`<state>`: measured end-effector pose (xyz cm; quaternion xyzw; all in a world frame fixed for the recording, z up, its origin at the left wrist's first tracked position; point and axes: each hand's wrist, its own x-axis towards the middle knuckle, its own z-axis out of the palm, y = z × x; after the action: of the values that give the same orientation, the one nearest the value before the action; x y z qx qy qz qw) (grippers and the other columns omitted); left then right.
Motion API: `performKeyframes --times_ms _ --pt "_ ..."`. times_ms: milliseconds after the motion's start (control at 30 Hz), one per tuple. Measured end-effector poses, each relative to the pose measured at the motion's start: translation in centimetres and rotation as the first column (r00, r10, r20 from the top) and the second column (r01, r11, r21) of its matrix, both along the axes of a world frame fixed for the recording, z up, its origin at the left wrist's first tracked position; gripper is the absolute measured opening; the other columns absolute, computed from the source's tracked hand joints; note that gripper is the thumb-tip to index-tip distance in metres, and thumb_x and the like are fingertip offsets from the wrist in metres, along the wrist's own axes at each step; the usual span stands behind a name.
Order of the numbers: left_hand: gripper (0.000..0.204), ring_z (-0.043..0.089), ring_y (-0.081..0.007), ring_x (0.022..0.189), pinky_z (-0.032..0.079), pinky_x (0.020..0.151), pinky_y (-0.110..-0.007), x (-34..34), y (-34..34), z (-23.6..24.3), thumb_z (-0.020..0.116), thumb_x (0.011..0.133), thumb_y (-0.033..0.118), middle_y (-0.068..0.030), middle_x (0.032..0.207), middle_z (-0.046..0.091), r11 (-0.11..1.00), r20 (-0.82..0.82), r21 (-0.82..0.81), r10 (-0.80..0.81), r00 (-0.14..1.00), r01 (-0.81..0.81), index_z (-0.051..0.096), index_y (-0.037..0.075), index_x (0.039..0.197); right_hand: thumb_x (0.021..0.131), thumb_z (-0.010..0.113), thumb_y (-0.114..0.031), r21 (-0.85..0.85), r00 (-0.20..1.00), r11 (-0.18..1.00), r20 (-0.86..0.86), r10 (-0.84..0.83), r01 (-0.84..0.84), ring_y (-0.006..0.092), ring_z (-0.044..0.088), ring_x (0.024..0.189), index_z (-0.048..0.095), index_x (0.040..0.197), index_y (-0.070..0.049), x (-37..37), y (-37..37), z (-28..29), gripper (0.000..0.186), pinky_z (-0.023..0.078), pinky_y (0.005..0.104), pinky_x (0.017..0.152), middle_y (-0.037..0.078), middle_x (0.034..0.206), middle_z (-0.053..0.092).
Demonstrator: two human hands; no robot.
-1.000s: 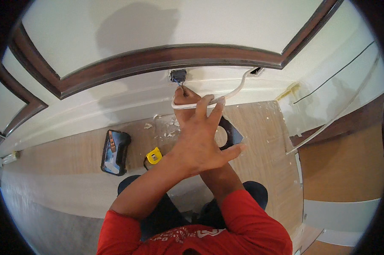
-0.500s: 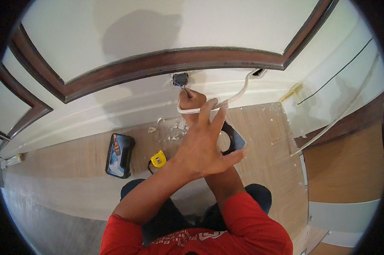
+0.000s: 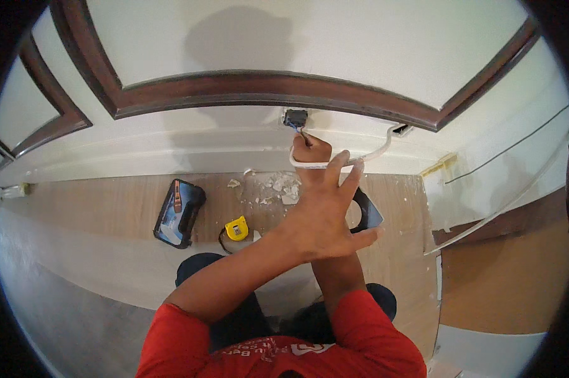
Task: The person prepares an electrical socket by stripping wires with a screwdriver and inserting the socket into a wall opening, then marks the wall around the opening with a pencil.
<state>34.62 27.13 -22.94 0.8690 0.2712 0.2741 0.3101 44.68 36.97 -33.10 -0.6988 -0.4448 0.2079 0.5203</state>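
My forearms cross. My right hand [image 3: 312, 150] reaches up under the left one, its fingers closed in a pinch on thin wires [image 3: 295, 127], one of them blue, at a dark outlet box [image 3: 295, 118] set in the wall. A white cable [image 3: 377, 153] curves from another wall opening [image 3: 400, 130] to loop across my right hand. Over my right wrist lies my left hand [image 3: 325, 217], fingers and thumb spread, its fingertips against the cable. Beside its thumb, partly hidden, is a dark object with a round hole [image 3: 372, 213], on or above the floor.
A yellow tape measure [image 3: 236, 228] and a black case with a picture label [image 3: 178, 213] lie left of my arms. White plaster crumbs [image 3: 275, 187] litter the wood-look floor near the wall. Brown moulding [image 3: 253, 88] runs above the box. A loose cable [image 3: 486, 220] hangs at the right.
The view has shifted, so the wall and my hands appear farther right. My right hand keeps its pinch at the box, and my left hand stays spread by the cable.
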Motion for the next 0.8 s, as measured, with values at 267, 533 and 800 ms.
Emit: performKeyframes --times_ms 267,533,800 --pt "0.105 0.036 -0.0558 0.133 0.039 0.108 -0.053 0.0 0.0 0.0 0.073 0.076 0.057 -0.0341 0.149 0.024 1.000 0.009 -0.006 -0.004 1.000 0.004 0.030 -0.010 0.146 0.090 0.060 -0.016 0.006 1.000 1.000 0.005 -0.022 0.022 0.0147 0.049 0.057 0.064 0.081 0.003 0.8 0.6 -1.1 0.021 0.043 0.0332 0.058 0.013 0.063 0.061" --pt "0.104 0.031 -0.0514 0.139 0.033 0.112 -0.051 0.4 -0.5 -0.6 0.078 0.073 0.051 -0.0349 0.149 0.028 0.999 0.044 0.036 -0.006 0.999 0.005 0.034 -0.011 0.144 0.090 0.060 -0.014 0.070 0.996 0.996 0.070 -0.059 0.054 0.0123 0.044 0.058 0.055 0.070 0.002 1.1 0.7 -1.9 0.026 0.038 0.0332 0.055 0.009 0.060 0.052" --pt "0.100 0.032 -0.0500 0.139 0.033 0.112 -0.050 1.4 -0.8 -1.1 0.083 0.071 0.040 -0.0331 0.148 0.029 0.986 0.075 0.166 -0.026 0.997 0.013 0.032 -0.007 0.144 0.089 0.061 -0.020 0.179 0.979 0.963 -0.003 -0.206 0.203 0.0221 0.051 0.056 0.058 0.071 -0.005 -0.3 1.6 -4.0 0.024 0.043 0.0375 0.054 0.015 0.066 0.058"
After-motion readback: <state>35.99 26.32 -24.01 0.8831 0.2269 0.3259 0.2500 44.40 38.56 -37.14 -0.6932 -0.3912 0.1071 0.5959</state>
